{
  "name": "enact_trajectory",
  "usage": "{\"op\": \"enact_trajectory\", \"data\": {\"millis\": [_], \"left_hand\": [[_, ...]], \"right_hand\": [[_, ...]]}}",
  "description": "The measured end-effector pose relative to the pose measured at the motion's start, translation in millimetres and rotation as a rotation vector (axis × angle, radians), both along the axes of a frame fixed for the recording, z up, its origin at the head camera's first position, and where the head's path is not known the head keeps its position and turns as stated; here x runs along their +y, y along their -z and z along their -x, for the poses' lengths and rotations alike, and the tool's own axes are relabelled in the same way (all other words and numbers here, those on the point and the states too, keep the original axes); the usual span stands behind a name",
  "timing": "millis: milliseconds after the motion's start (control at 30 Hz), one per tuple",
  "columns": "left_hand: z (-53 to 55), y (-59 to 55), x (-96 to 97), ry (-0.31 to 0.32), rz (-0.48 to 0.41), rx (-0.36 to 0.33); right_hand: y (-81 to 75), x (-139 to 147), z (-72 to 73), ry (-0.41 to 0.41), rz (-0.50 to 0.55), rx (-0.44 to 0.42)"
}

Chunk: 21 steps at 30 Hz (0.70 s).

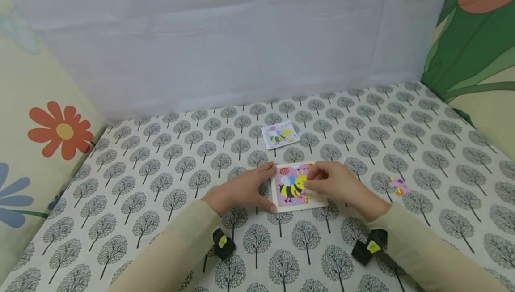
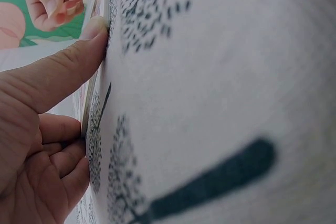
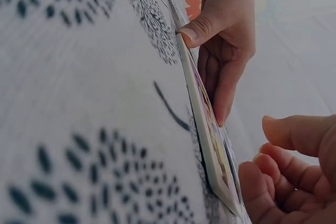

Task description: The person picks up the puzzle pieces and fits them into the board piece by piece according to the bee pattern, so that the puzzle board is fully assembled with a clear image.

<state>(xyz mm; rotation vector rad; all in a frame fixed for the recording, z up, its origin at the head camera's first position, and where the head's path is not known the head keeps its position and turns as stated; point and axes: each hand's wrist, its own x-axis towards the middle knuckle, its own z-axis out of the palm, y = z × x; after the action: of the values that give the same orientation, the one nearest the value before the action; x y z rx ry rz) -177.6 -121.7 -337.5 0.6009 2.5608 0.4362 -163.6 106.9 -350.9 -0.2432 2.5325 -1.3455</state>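
A square jigsaw puzzle (image 1: 288,191) with a bee picture lies flat in a white-rimmed tray (image 1: 297,208). My left hand (image 1: 246,189) holds the tray's left side, its thumb at the near corner and fingers at the far one. In the left wrist view the left thumb (image 2: 68,64) presses on the rim, with the other fingers bent against the edge. Over the puzzle's right part hovers my right hand (image 1: 335,184). From the right wrist view, the right fingers (image 3: 257,182) are loosely bent, the thumb apart from them, and nothing shows between.
A loose pink and yellow puzzle piece (image 1: 399,185) lies on the tablecloth to the right. Beyond the tray is a card (image 1: 280,134) with the same bee picture. A white cloth wall (image 1: 201,50) closes off the back of the table.
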Motion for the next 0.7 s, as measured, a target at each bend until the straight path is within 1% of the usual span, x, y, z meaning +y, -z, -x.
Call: {"op": "enact_trajectory", "data": {"millis": [67, 233, 333, 500, 600, 700], "left_hand": [[-0.2, 0.0, -0.1, 0.0, -0.002, 0.0], [0.0, 0.5, -0.7, 0.003, -0.009, 0.002], [0.0, 0.7, -1.0, 0.002, -0.004, 0.002], [0.0, 0.9, -0.8, 0.004, -0.013, -0.002], [-0.4, 0.8, -0.8, 0.006, -0.021, 0.001], [-1.2, 0.5, -1.1, 0.004, -0.02, 0.006]], "right_hand": [[-0.8, 4.1, -0.6, -0.003, -0.013, 0.015], [0.3, 15.0, -1.9, 0.014, 0.001, -0.001], [0.3, 21.9, -2.6, 0.004, -0.01, 0.023], [-1.4, 35.5, -5.5, 0.02, -0.031, 0.027], [-3.1, 45.4, -7.2, 0.023, -0.057, 0.025], [-5.1, 55.3, -8.8, 0.014, -0.105, 0.031]]}}
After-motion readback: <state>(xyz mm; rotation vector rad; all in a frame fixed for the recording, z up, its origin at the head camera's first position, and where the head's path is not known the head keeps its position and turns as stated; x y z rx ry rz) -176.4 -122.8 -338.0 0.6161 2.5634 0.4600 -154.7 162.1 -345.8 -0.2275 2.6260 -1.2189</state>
